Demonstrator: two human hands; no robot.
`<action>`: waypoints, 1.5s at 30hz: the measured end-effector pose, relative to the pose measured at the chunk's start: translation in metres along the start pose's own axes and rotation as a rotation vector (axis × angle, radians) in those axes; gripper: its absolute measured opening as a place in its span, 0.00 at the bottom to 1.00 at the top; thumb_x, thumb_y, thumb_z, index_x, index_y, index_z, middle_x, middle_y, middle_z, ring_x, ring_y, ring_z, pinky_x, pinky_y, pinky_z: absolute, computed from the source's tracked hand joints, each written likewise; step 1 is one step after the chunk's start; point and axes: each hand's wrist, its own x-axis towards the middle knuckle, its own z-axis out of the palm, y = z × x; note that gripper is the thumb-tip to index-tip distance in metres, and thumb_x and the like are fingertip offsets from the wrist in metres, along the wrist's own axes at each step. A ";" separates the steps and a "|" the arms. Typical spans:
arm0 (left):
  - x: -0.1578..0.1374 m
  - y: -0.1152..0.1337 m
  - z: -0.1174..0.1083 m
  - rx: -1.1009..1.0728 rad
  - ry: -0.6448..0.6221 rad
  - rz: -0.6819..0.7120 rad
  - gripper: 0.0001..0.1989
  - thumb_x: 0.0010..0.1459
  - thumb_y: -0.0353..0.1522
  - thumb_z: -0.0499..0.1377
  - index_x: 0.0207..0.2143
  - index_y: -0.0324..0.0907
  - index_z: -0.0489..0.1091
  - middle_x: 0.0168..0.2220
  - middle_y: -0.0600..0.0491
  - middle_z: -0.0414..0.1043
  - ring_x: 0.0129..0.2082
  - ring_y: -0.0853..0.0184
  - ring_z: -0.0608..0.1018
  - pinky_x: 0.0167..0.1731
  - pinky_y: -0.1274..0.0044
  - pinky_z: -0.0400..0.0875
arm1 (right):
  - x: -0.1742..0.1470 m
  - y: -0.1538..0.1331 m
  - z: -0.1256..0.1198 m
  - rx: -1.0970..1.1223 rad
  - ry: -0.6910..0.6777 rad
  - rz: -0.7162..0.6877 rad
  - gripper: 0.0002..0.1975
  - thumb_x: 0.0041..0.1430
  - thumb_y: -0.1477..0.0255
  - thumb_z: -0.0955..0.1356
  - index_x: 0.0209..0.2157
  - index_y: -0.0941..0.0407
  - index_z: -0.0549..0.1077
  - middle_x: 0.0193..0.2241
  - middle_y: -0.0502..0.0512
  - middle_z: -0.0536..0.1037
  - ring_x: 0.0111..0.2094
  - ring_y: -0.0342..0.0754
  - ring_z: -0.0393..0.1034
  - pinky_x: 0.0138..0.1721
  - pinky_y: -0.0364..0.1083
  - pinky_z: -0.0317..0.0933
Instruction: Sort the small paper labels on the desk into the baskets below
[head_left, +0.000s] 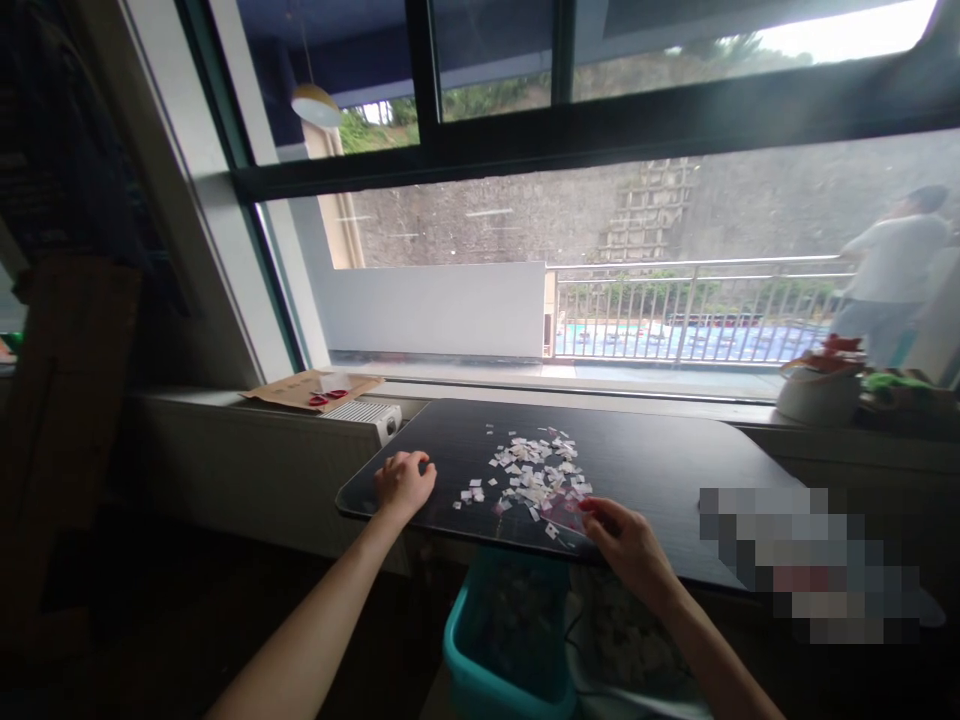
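Note:
A loose heap of small white paper-like pieces (536, 470) is spread over the dark tabletop (645, 450). At the heap's left, by the table's near left edge, my left hand (405, 482) rests with its fingers curled in; whether anything is in them is hidden. My right hand (622, 535) is at the heap's near right side, thumb and fingers pinched together. At its fingertips lies a thin see-through piece with reddish marks (568, 508), which looks like a small plastic bag. A few white pieces lie apart from the heap, towards my left hand.
Below the table's near edge stands a turquoise bin (457, 640) with a pale container of pieces (637, 640) beside it. Red-handled scissors (330, 397) lie on brown paper (289, 390) on the sill. A blurred-out patch (802, 560) covers the table's right. A person (892, 260) stands outside the window.

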 end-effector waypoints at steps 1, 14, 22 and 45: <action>-0.001 -0.005 0.002 0.014 -0.009 -0.012 0.11 0.55 0.35 0.53 0.37 0.44 0.73 0.42 0.46 0.71 0.44 0.55 0.72 0.41 0.67 0.63 | 0.001 0.000 0.001 -0.005 0.003 -0.002 0.16 0.54 0.64 0.64 0.39 0.57 0.78 0.27 0.53 0.78 0.27 0.47 0.69 0.29 0.43 0.59; -0.009 -0.002 0.002 0.077 0.046 0.051 0.10 0.55 0.34 0.53 0.36 0.43 0.72 0.39 0.47 0.72 0.42 0.57 0.71 0.43 0.67 0.59 | -0.007 -0.005 -0.031 -0.213 0.014 -0.007 0.15 0.51 0.63 0.64 0.32 0.55 0.78 0.22 0.52 0.77 0.24 0.47 0.69 0.27 0.43 0.59; -0.009 0.001 0.000 0.091 0.045 0.054 0.10 0.55 0.34 0.52 0.36 0.43 0.71 0.38 0.47 0.72 0.42 0.57 0.71 0.43 0.68 0.60 | -0.023 -0.006 -0.040 -0.306 0.009 0.008 0.13 0.52 0.63 0.63 0.32 0.53 0.77 0.24 0.51 0.78 0.26 0.48 0.71 0.30 0.44 0.60; -0.009 0.000 0.003 0.092 0.107 0.078 0.10 0.53 0.33 0.53 0.34 0.41 0.72 0.36 0.47 0.73 0.41 0.56 0.72 0.42 0.67 0.60 | -0.053 -0.022 -0.069 -0.509 0.081 0.057 0.11 0.53 0.64 0.62 0.32 0.49 0.75 0.25 0.48 0.78 0.26 0.47 0.72 0.28 0.43 0.59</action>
